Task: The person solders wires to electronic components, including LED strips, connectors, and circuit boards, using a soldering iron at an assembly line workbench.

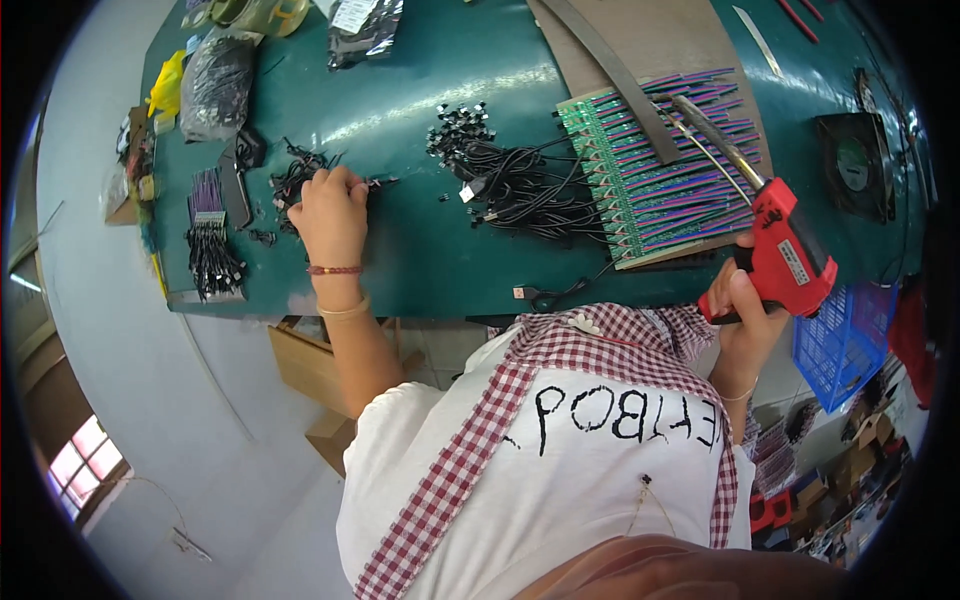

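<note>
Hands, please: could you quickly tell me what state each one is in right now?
Left hand: closed on small black parts on the green table.
Right hand: closed around the red soldering gun.

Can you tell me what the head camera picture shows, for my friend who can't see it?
A person at a green table holds a red soldering gun in the right hand, its tip over a row of green circuit boards with purple wires. The left hand rests on small black parts, near a bundle of black cables.

A dark green worktable (440,270) is set on a pale grey floor (130,400), a window with a reddish frame (85,455) is seen at lower left, and glare is thrown across the tabletop by overhead light.
</note>
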Demonstrator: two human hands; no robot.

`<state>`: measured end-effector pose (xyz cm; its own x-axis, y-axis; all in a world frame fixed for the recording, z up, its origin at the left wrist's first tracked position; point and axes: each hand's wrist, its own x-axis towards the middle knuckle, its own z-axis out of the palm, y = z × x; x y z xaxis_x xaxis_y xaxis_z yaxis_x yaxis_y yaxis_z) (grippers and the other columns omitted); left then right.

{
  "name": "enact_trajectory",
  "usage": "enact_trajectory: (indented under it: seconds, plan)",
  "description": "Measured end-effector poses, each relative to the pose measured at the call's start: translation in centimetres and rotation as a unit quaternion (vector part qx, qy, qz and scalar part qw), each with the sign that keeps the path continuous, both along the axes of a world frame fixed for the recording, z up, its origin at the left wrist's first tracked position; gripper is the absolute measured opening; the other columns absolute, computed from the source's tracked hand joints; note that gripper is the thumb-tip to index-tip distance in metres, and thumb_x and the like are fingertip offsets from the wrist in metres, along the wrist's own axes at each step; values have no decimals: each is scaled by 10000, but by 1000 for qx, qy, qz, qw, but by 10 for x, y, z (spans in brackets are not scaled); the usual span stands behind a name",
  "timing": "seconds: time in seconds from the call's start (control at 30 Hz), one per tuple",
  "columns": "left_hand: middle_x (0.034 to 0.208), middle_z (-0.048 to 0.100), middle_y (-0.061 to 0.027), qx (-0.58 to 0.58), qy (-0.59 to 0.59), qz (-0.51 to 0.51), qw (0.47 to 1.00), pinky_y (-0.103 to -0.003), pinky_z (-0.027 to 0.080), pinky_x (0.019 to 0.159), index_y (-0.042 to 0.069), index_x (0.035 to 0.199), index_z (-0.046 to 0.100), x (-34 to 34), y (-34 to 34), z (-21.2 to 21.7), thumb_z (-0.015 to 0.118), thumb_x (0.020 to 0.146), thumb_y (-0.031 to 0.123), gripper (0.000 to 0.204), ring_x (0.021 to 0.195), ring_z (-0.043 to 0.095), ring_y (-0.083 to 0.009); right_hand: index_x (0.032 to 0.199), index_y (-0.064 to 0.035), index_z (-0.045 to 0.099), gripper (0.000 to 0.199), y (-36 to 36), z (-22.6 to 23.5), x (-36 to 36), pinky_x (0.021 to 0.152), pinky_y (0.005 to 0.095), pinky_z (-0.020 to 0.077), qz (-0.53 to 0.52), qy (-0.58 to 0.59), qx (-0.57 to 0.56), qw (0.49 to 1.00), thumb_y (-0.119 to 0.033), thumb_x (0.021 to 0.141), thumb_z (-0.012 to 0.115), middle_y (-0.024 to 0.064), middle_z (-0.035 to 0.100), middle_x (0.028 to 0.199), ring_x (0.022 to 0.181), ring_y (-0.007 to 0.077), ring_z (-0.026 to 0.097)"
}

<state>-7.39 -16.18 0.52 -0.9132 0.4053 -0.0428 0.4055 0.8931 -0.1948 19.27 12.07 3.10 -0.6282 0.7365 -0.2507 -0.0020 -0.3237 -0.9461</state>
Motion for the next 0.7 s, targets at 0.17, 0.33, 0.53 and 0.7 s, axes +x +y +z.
enact_trajectory:
  seconds: [0.17, 0.33, 0.53, 0.7]
  plan:
    - [841, 583, -33, 110, 30, -11, 993, -408, 373, 770, 104, 791, 592, -3, -9, -7, 622, 755, 155, 69, 875, 540, -243, 1122, 57, 429, 335, 5, 0, -2, 427, 219, 319, 29, 30, -8, 999, -30, 812, 522, 39, 421, 586, 460, 88, 368]
    - [833, 586, -38, 129, 4, -20, 991, -420, 353, 809, 94, 792, 599, -10, -11, -9, 624, 748, 139, 68, 886, 539, -254, 1093, 60, 449, 314, 3, 3, -3, 419, 223, 334, 11, 40, -5, 999, -3, 796, 530, 50, 436, 578, 452, 92, 386]
    - [705, 591, -38, 461, -125, 57, 877, -266, 425, 614, 11, 820, 585, -20, -5, 7, 598, 834, 125, 116, 646, 549, -114, 1119, 48, 414, 334, 5, 2, -2, 426, 220, 332, 34, 55, -15, 998, -36, 820, 536, 37, 408, 593, 480, 89, 369]
    - [639, 532, 20, 676, -188, 106, 705, -186, 384, 540, -20, 773, 574, -25, -3, 22, 585, 860, 128, 172, 581, 469, -41, 1125, 50, 408, 335, 4, 7, -7, 435, 213, 333, 54, 77, -21, 995, -43, 826, 527, 38, 412, 600, 489, 87, 373]
